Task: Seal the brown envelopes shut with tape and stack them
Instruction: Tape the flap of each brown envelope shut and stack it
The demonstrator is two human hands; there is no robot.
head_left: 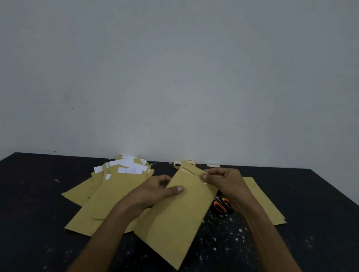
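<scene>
the left hand (155, 189) gripped the brown envelope (178, 217) by its edge above the table (41, 189), the right hand (224, 180) pinching its flap (192, 173) (tape (185, 170) barely visible); an uneven press could have wrinkled the seal.

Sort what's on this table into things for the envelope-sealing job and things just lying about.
For the job: held envelope, gripped by left hand and right hand; envelope pile on the left; loose envelopes on the right; tape rolls; scissors, likely for cutting tape.

Lying about: white scraps on the black table; pale scrap by the wall.
</scene>
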